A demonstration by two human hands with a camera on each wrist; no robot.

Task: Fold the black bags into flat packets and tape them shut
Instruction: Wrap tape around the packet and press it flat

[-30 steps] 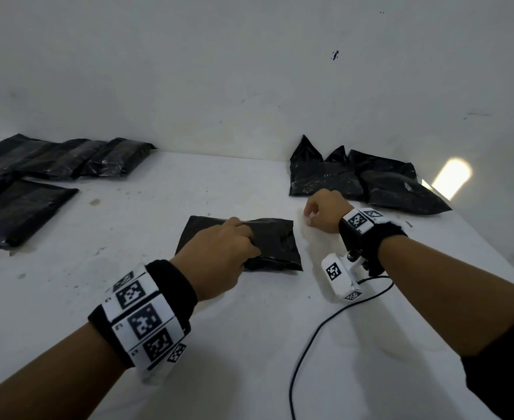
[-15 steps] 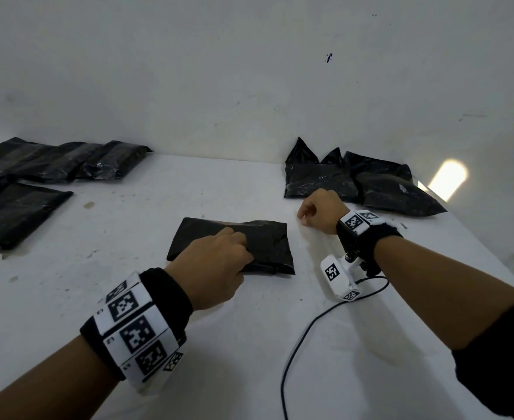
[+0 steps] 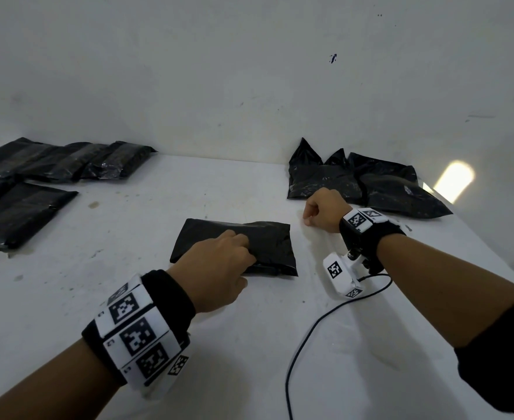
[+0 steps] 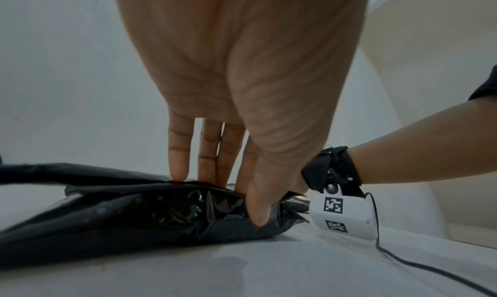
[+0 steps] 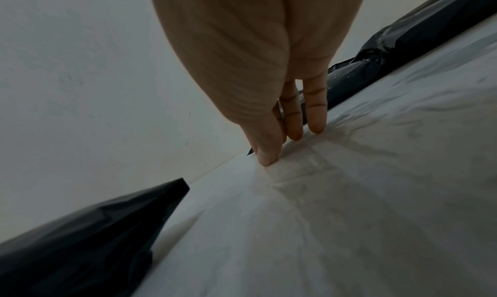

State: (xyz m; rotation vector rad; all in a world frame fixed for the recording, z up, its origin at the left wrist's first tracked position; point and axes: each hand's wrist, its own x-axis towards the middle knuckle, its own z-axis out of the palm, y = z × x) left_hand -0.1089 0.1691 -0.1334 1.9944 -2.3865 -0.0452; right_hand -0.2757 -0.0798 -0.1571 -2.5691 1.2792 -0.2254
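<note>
Your left hand (image 3: 216, 262) is pinching the folded black bag (image 3: 267, 237), glossy and creased, lying mid-table (image 3: 249, 344). The left wrist view is showing thumb and fingers (image 4: 178, 153) clamping its fold; the right wrist view is showing your right hand (image 3: 325, 210) pinching something clear off the table, likely tape.
</note>
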